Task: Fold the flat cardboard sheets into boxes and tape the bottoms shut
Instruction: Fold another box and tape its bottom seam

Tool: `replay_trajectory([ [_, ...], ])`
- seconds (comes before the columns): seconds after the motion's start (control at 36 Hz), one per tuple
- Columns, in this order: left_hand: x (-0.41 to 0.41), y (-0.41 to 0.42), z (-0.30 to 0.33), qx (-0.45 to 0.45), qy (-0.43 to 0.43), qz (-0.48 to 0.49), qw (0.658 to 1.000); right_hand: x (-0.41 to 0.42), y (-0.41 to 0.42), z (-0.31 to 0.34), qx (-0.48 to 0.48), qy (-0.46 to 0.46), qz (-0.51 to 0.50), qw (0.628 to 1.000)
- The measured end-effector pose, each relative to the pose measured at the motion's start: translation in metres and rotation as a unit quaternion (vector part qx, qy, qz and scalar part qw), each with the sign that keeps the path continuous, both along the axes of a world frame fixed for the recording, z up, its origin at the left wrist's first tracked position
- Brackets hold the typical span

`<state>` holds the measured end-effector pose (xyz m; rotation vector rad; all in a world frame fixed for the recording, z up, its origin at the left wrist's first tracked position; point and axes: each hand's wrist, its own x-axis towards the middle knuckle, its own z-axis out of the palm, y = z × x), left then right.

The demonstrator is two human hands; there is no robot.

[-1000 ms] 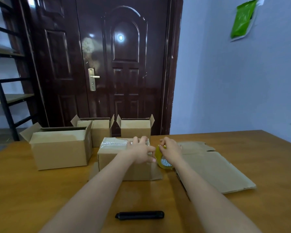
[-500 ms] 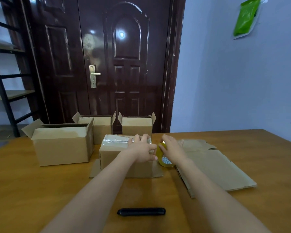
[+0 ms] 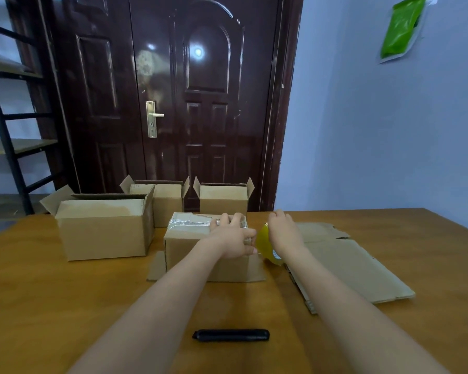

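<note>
The box (image 3: 200,244) sits upside down in the middle of the table (image 3: 38,292). The left hand (image 3: 231,238) lies flat on its taped top. The right hand (image 3: 284,232) holds the yellow tape roll (image 3: 266,245) just beside the box.
</note>
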<state>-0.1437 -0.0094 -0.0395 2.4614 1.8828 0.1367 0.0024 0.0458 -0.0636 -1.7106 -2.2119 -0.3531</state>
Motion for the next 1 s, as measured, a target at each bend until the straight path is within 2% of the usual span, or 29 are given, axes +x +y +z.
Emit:
replay_trajectory([
  [0.33,0.000,-0.001,-0.002,0.004,-0.003,-0.002,1.000,0.008,-0.002,0.003,0.000,-0.040,-0.009,0.999],
  [0.58,0.000,0.000,-0.001,0.000,-0.004,0.002,1.000,0.010,-0.006,-0.003,0.023,-0.012,-0.016,1.000],
  [0.72,0.001,-0.001,-0.002,0.007,-0.003,0.006,1.000,0.012,-0.006,-0.004,0.025,0.033,-0.021,0.999],
  [1.0,0.003,-0.002,-0.003,0.022,0.029,0.001,0.999,0.010,-0.007,-0.009,0.037,0.082,-0.001,0.996],
])
